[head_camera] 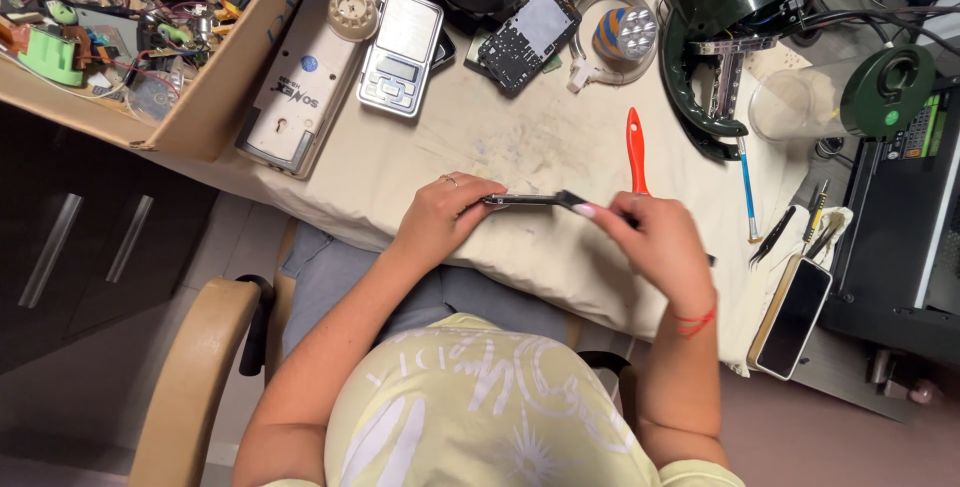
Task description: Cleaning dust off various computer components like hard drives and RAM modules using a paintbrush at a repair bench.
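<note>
Metal-edged phone [522, 201] held flat above cloth-covered table [520, 137], near front edge. Left hand [440, 215] pinches one end; right hand [655, 242] clamps brush [600, 212] w/ bristles on other end. Risk: thin pinch grip, brush pressure could tip phone, drop to lap.

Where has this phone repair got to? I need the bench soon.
Done, by the look of it: a stripped phone body lies at the back of the cloth-covered table. In hand: the left hand holds a thin flat part edge-on while the right hand works a small dark tool on it. Left: nothing looks reassembled; brush and tweezers lie out.
</note>
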